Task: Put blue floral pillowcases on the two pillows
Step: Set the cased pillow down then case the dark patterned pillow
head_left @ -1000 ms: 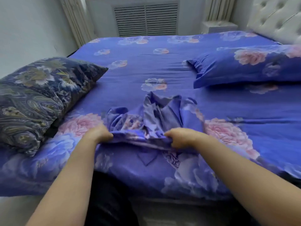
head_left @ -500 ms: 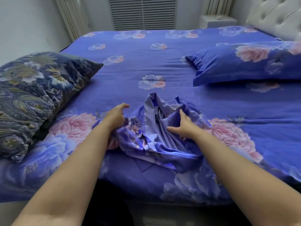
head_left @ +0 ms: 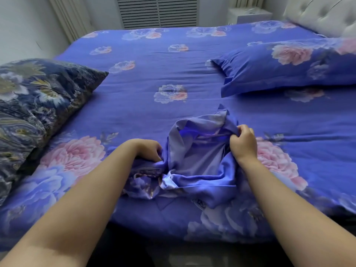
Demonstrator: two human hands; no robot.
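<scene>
A crumpled blue floral pillowcase (head_left: 194, 160) lies near the bed's front edge, its pale inner side showing and its mouth gaping. My right hand (head_left: 243, 143) pinches the right rim of that opening. My left hand (head_left: 149, 150) grips the bunched fabric on the left side. On the left of the bed lies a pillow (head_left: 36, 105) in a dark navy patterned cover. At the right, by the headboard, rests a second pillow (head_left: 289, 68) in a blue floral case.
The bed (head_left: 146, 78) is covered by a blue sheet with pink and pale flowers. A white tufted headboard (head_left: 323, 14) stands at the far right, a small white nightstand (head_left: 249, 15) beside it. A slatted vent panel (head_left: 158, 10) and a wall lie behind.
Both hands have shifted on the pillowcase: the right moved up and right to pinch the rim, the left took the left side. The mouth of the case has been pulled open.
</scene>
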